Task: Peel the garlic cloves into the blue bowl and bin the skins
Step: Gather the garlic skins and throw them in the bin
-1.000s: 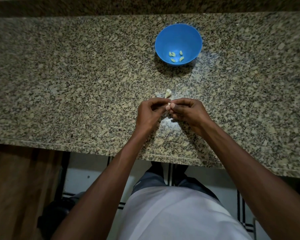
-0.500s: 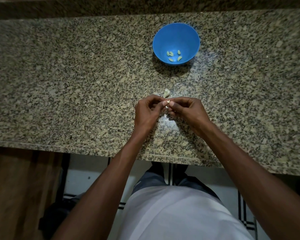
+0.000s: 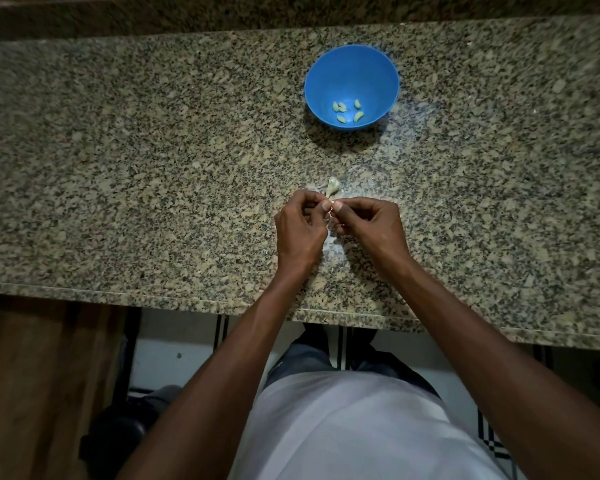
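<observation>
Both hands met above the surface's near edge, close to the body, likely so falling skins would collect in one spot. The left hand (image 3: pixel 297 230) and right hand (image 3: pixel 371 223) each curled their fingers, pinching a clove (image 3: pixel 330 205) between the tips; it was mostly hidden. Another clove (image 3: pixel 332 185) lay just beyond. The bowl (image 3: pixel 378 67) stood toward the far edge, holding peeled cloves (image 3: pixel 347 111).

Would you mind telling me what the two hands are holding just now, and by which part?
Both the left hand and right hand pinch a small garlic clove between thumbs and fingertips; it is mostly hidden, so which part cannot be told.
</observation>
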